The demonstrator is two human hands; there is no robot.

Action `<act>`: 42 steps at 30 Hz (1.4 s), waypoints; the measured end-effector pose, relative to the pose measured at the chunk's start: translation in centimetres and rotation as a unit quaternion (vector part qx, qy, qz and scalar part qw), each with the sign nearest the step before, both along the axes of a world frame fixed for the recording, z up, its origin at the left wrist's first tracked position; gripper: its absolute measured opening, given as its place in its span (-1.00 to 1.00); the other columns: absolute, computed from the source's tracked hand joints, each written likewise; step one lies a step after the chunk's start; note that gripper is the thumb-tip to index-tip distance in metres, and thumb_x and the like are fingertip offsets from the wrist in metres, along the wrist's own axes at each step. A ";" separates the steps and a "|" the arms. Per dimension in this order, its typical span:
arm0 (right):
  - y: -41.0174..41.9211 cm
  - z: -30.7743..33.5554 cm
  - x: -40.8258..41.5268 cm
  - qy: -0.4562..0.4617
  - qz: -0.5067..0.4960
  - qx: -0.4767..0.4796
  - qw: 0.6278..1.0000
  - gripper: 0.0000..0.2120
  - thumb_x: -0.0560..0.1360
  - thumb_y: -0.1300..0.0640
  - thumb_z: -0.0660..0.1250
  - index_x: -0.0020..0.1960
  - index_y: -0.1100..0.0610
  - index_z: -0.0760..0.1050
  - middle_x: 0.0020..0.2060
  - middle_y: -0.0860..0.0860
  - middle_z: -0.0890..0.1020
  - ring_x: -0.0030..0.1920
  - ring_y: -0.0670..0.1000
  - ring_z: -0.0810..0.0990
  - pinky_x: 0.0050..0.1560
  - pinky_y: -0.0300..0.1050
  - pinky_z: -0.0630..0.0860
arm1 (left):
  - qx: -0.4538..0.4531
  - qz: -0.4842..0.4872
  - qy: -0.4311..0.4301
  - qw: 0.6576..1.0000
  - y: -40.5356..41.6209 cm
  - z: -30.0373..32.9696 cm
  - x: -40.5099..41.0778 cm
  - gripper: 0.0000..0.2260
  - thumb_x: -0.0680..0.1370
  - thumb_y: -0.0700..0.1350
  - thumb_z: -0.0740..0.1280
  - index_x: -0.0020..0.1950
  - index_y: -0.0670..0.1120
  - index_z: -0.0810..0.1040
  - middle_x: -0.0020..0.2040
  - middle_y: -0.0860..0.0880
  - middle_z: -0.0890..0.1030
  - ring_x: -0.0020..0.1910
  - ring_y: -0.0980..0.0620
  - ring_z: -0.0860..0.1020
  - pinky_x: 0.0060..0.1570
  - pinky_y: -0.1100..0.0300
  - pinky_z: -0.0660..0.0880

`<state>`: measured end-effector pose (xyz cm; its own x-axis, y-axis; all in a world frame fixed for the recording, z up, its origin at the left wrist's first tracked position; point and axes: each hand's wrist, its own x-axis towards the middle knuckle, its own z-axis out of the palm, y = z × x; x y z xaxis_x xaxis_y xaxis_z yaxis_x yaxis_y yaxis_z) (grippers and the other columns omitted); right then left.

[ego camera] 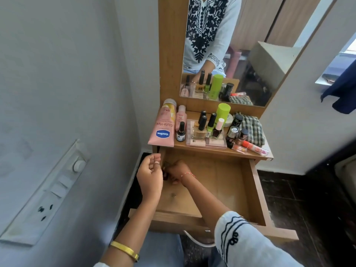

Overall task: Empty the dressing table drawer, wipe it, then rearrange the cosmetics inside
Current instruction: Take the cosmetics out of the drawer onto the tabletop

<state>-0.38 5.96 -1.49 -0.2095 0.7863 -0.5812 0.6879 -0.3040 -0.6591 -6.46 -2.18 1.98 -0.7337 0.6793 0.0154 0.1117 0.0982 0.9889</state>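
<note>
We note the drawer (pixel 252 191) pulled fully out below the table (pixel 221 151), its wooden floor mostly bare. Our right hand (pixel 178 170) reaches across into the drawer's far left corner, fingers curled down over some small dark items there; the items are too hidden to identify, and we cannot tell whether the grip actually closes on them. Our left hand (pixel 150 173) hovers just beside it at the drawer's left wall, fingers curled with thumb against forefinger; whether it pinches anything is unclear. The cosmetics sit on the table top: a pink Vaseline tube (pixel 163 128) lies at the left edge, overhanging the front edge slightly, with a smaller pink bottle (pixel 181 117) beside it. A cluster of nail polish bottles (pixel 207 124) stands at the centre on clear flat cases, a lime-green capped bottle (pixel 222 112) behind them near the mirror (pixel 250 54). A checked cloth (pixel 252 130) lies at the right edge, with an orange tube (pixel 254 147) at the front right corner.
</note>
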 end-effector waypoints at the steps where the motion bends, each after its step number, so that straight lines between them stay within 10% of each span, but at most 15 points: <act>1: -0.1 0.0 -0.2 0.012 -0.022 -0.014 1.000 -0.74 0.49 0.04 0.28 -0.18 0.25 0.55 -0.20 0.19 0.57 -0.37 0.07 0.48 -0.40 -0.13 0.51 | 0.000 0.000 -0.004 1.000 0.0 -0.1 0.0 -0.78 0.52 -0.35 0.18 -0.03 -0.09 0.55 -0.09 0.00 0.59 -0.09 0.05 0.56 -0.15 0.40 0.40; 16: -1.9 0.9 0.5 0.204 -0.170 -0.117 0.957 -0.67 0.39 0.28 0.38 0.12 0.38 0.48 -0.12 0.21 0.54 -0.24 0.09 0.54 -0.37 -0.17 0.54 | -0.029 -0.013 -0.006 0.999 -0.2 0.3 0.3 -0.81 0.53 -0.30 0.21 0.02 -0.12 0.57 -0.05 0.01 0.59 -0.05 0.05 0.55 -0.03 0.24 0.47; 23: -2.8 5.1 5.0 0.284 -0.251 -0.047 0.924 -0.88 0.44 0.24 0.29 -0.05 0.26 0.46 -0.25 0.14 0.55 -0.49 -0.01 0.46 -0.51 -0.22 0.44 | -0.029 -0.056 0.009 0.998 -0.1 0.1 1.1 -0.81 0.54 -0.25 0.23 0.09 -0.08 0.54 0.00 0.04 0.57 -0.04 0.10 0.52 -0.07 0.32 0.42; 35: -3.3 9.6 9.4 0.361 -0.203 0.102 0.904 -0.88 0.42 0.38 0.35 -0.13 0.18 0.51 -0.24 0.12 0.59 -0.35 -0.01 0.56 -0.24 -0.21 0.55 | 0.002 -0.233 -0.170 0.957 1.4 2.5 4.6 -0.80 0.54 -0.20 0.27 0.14 -0.17 0.52 -0.06 -0.11 0.64 -0.14 0.00 0.63 -0.14 0.24 0.60; 42: -2.2 10.0 10.5 0.211 -0.222 0.310 0.900 -0.81 0.37 0.24 0.45 -0.05 0.14 0.50 -0.17 0.04 0.61 -0.18 -0.03 0.59 -0.12 -0.18 0.57 | 0.005 -0.252 -0.200 0.947 2.3 4.0 5.4 -0.79 0.54 -0.26 0.24 0.16 -0.15 0.50 -0.09 -0.05 0.62 -0.13 0.06 0.60 -0.05 0.23 0.54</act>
<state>10.11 3.73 8.51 0.1067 0.9928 0.0549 0.2382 0.0281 -0.9708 -1.05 0.09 5.96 -0.2645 0.9462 -0.1864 -0.2426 0.1218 0.9624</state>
